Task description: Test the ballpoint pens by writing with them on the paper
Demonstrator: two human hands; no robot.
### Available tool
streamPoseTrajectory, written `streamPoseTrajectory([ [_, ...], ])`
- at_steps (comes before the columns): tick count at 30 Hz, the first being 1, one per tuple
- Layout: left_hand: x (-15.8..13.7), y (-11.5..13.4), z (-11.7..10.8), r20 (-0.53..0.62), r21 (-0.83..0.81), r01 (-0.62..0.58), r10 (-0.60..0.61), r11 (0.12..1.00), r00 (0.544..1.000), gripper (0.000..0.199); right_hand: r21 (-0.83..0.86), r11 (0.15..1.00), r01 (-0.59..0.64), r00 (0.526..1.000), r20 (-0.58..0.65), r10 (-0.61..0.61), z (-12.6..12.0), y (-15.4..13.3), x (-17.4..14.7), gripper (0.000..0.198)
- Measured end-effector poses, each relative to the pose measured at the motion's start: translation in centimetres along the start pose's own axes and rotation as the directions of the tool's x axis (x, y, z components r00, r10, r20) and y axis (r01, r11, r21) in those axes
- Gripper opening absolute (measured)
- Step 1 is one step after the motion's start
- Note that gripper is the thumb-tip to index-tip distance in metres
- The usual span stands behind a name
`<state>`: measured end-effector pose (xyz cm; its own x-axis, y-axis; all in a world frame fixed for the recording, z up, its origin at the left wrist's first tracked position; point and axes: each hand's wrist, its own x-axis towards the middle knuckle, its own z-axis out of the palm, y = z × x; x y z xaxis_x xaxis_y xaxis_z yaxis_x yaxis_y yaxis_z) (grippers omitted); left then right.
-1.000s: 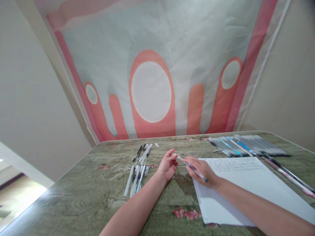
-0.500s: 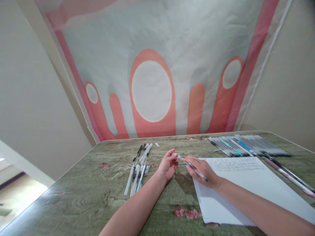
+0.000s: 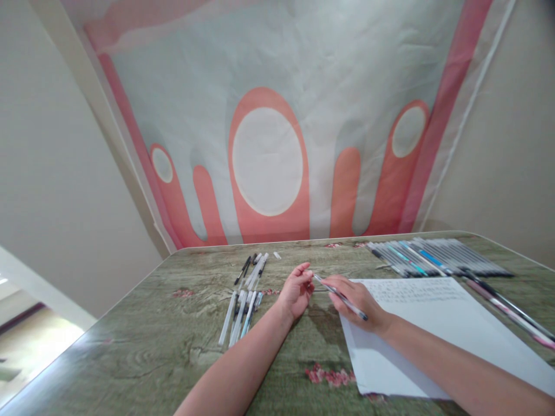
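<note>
A slim pen (image 3: 347, 301) with a clear barrel and a dark end slants between my two hands. My right hand (image 3: 358, 300) is closed on its barrel, over the upper left corner of a white sheet of paper (image 3: 416, 341). Palm up and fingers curled, my left hand (image 3: 298, 290) pinches at the pale far end of the pen. Its fingertips cover that end, so any small part between them is hidden. Rows of handwriting run along the top of the sheet.
Left of my hands lie pale pen caps (image 3: 237, 318), with more caps and black pieces (image 3: 255, 268) behind them. A row of several pens (image 3: 446, 257) lies at the back right. More pens (image 3: 511, 312) rest beside the paper. A printed backdrop (image 3: 269, 162) hangs behind the wooden-patterned table (image 3: 173, 346).
Almost nothing differs. Both hands keep the same hold at the pen, with only a very slight shift of the view.
</note>
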<state>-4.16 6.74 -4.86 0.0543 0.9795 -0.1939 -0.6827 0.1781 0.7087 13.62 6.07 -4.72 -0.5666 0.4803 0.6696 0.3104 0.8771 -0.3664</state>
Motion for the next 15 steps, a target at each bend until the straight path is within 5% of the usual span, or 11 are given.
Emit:
streamPoseTrajectory([
  [15, -0.09, 0.14, -0.07, 0.107, 0.145, -0.074, 0.058, 0.987, 0.993, 0.041, 0.043, 0.999, 0.010, 1.000, -0.029, -0.009, 0.14, 0.00, -0.21, 0.035],
])
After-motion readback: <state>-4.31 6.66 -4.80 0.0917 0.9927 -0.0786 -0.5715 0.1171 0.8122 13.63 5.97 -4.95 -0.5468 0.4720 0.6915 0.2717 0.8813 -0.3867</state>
